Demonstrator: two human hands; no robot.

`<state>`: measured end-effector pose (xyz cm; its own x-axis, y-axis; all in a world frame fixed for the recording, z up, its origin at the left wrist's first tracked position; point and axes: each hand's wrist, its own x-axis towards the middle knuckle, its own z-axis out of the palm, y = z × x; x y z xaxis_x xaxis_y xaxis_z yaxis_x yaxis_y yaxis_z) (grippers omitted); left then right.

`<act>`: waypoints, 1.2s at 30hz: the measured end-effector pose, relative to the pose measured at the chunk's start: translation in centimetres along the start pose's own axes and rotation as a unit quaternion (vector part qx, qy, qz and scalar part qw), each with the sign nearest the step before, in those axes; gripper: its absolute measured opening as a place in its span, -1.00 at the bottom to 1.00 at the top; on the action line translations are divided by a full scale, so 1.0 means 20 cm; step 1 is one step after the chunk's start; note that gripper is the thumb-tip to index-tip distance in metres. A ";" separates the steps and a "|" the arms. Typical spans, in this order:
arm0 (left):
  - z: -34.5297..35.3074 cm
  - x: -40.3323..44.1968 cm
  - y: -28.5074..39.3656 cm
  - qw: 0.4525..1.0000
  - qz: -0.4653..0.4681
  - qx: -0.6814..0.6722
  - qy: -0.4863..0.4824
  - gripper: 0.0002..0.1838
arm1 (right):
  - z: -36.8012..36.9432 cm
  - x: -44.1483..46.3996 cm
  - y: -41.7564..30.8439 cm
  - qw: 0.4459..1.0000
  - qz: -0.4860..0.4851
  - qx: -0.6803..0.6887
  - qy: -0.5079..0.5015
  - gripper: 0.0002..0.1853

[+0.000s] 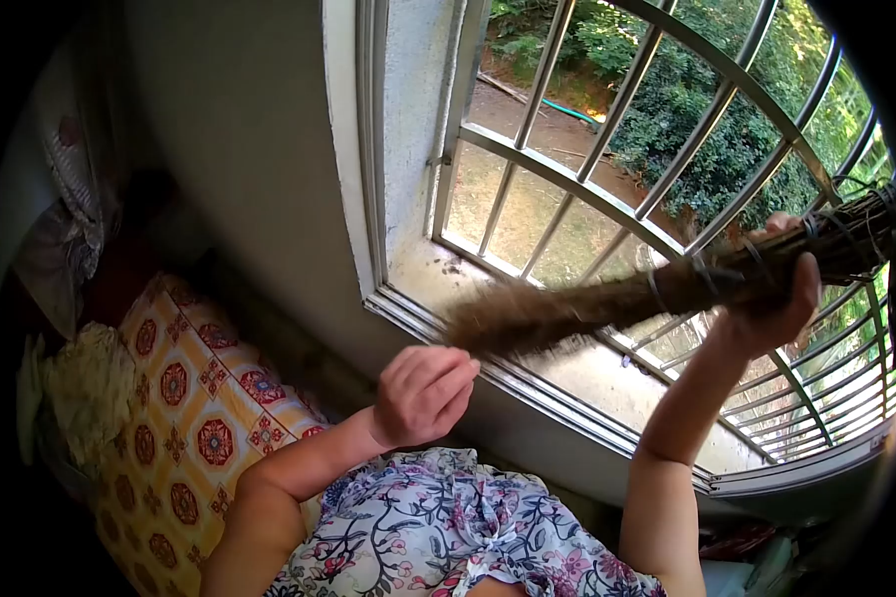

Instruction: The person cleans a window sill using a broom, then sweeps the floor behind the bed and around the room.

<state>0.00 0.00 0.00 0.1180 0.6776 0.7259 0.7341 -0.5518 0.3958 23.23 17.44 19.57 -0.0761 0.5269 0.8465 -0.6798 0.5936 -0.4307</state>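
A long brown bundle of bristly stalks (pixel 627 303), bound with several dark ties, lies slantwise across the window opening. Around its thicker, tied part at the right, my right hand (pixel 775 308) is wrapped, with the thumb on the near side. Its frayed tip, blurred by motion, hangs over the window track at the left. Just below that tip, my left hand (pixel 426 394) is closed with its fingers curled together; whether anything is between them cannot be made out.
Curved metal bars (pixel 577 187) fence the window. Dark debris lies on the pale sill (pixel 418 269). A sliding track (pixel 538 393) runs along its near edge. A yellow and red patterned cloth (pixel 179 428) and a crumpled pale cloth (pixel 90 393) are at the left.
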 end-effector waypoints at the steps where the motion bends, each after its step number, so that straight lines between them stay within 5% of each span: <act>1: -0.01 0.05 0.00 0.996 0.021 0.057 0.058 -0.42 | 0.00 0.01 0.07 0.999 -0.048 0.007 -0.004 -0.58; 5: -0.03 0.19 -0.11 0.977 -0.037 0.179 0.111 -0.16 | 0.04 -0.21 0.41 0.988 -0.068 -0.135 0.038 -0.55; 10: 0.18 0.27 -0.52 0.951 -0.193 0.235 -0.055 0.01 | -0.11 -0.47 0.41 0.981 0.134 -0.101 0.099 -0.63; 12: 0.25 0.27 -0.63 0.909 -0.271 0.189 -0.254 -0.04 | -0.16 -0.54 0.37 0.981 0.117 -0.127 0.094 -0.72; 19: 0.80 0.35 -0.65 0.915 -0.180 0.111 -0.343 -0.23 | -0.38 -0.76 0.12 0.918 0.108 -0.320 0.210 -0.88; 21: 0.93 0.44 -0.48 0.914 -0.150 0.030 -0.377 -0.28 | -0.45 -0.71 -0.08 0.839 0.111 -0.479 0.233 -0.94; 23: 1.12 0.49 -0.28 0.916 -0.105 -0.020 -0.387 -0.28 | -0.55 -0.68 -0.32 0.748 0.054 -0.647 0.135 -0.85; 25: 1.25 0.54 -0.07 0.927 -0.047 -0.069 -0.365 -0.30 | -0.59 -0.63 -0.57 0.749 0.027 -0.643 0.156 -0.77; 27: 1.17 0.66 0.10 0.926 -0.012 -0.094 -0.365 -0.41 | -0.54 -0.57 -0.81 0.811 0.057 -0.522 0.260 -0.74; 29: 1.06 0.68 0.17 0.970 0.048 -0.046 -0.235 -0.46 | -0.48 -0.53 -0.94 0.845 -0.001 -0.411 0.343 -0.73; 30: 0.92 0.70 0.19 0.976 0.065 0.034 -0.207 -0.48 | -0.52 -0.56 -1.02 0.888 -0.007 -0.350 0.298 -0.73; 33: 0.55 0.66 0.08 0.983 0.061 0.133 -0.112 -0.55 | -0.50 -0.60 -0.83 0.916 -0.020 -0.273 0.294 -0.71; 36: 0.26 0.59 -0.19 0.958 -0.029 0.214 -0.191 -0.36 | -0.46 -0.68 -0.26 0.927 0.057 -0.290 0.230 -0.70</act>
<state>2.07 12.49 4.14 0.2441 0.8750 0.4180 0.9440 -0.3130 0.1040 34.51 12.80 7.32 0.2871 0.7306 0.6195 -0.1707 0.6754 -0.7174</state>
